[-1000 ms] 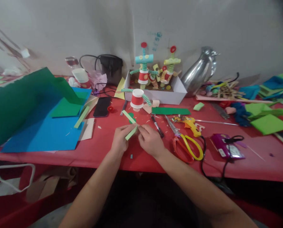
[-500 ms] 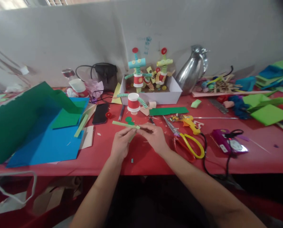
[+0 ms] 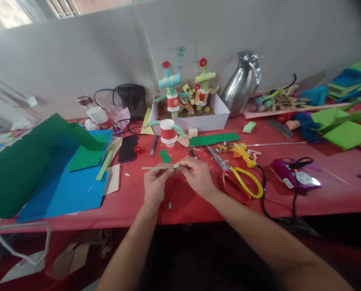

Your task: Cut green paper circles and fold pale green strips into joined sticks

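Both my hands meet over the red table (image 3: 198, 202) and pinch a thin light-green paper strip (image 3: 158, 167) that sticks out level to the left. My left hand (image 3: 154, 186) is closed on it from below, my right hand (image 3: 197, 176) from the right. Just beyond them stands a paper-cup figure (image 3: 168, 132) with spiral green arms, and two small green paper circles (image 3: 164, 156) lie on the cloth.
Yellow-handled scissors (image 3: 241, 182), a yellow glue gun (image 3: 239, 151) and a purple device (image 3: 295, 178) with a cord lie to the right. A white box (image 3: 219, 117) of paper figures, a steel jug (image 3: 241, 83), a phone (image 3: 128, 148) and blue and green sheets (image 3: 56, 178) stand left and behind.
The strip has turned from folded and slanted to flat and level, pointing left. My hands stayed together; the view tilted up a little.
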`<state>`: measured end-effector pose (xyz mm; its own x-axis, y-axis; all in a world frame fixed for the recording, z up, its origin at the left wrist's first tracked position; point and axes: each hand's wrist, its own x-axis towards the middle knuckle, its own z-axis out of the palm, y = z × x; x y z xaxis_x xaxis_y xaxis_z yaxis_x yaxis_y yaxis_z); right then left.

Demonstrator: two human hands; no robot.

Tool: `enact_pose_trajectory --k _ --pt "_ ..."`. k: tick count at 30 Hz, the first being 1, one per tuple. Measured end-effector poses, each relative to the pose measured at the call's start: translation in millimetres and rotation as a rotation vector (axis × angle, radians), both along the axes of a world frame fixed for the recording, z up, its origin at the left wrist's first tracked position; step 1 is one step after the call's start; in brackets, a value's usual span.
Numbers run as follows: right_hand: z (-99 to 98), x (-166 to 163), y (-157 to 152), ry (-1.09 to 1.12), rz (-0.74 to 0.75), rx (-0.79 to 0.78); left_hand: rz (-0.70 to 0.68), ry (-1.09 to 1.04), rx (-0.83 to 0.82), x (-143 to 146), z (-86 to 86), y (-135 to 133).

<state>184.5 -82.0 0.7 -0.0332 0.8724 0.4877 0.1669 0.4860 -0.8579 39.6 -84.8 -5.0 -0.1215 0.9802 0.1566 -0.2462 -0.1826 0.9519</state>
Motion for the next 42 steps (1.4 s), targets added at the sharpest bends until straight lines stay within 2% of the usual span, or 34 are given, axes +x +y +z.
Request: enact_pose_trajectory --k 8,13,15,19,21,26,29,32,37,42 --pt "3.4 -2.3 -0.3 0.014 0.113 -0.033 0.077 0.044 0.042 -2.1 -2.2 -0.9" --pt "7.5 0.1 -2.4 -0.033 0.076 0.017 0.063 0.033 0.018 -2.0 -5.6 -1.5" --pt "6.1 0.1 -1.6 -0.016 0.09 -0.055 0.064 0.019 0.006 -0.1 -4.9 -1.9" --pt "1.3 -3.8 1.9 0.2 0.205 -0.297 0.105 0.007 0.001 3.5 -2.8 -3.3" --pt "-0.1 -5.4 3.5 0.256 0.234 -0.342 0.109 0.005 -0.007 3.1 -2.9 -3.4" --pt "0.4 -2.5 6.5 0.32 0.244 -0.434 -0.006 -0.14 -0.044 -4.1 -2.1 0.7" --pt "1.8 0.1 7.5 0.351 0.294 -0.507 -0.094 -0.214 -0.181 -6.3 0.4 4.7" --pt "3.8 0.2 6.9 0.369 0.325 -0.554 -0.112 -0.211 -0.265 -4.7 1.4 7.8" --pt "4.2 -3.1 4.7 0.371 0.322 -0.542 -0.132 -0.183 -0.26 -2.2 0.6 9.2" --pt "-2.4 -5.4 5.5 0.334 0.253 -0.479 -0.148 -0.119 -0.199 -2.9 -0.2 7.7"
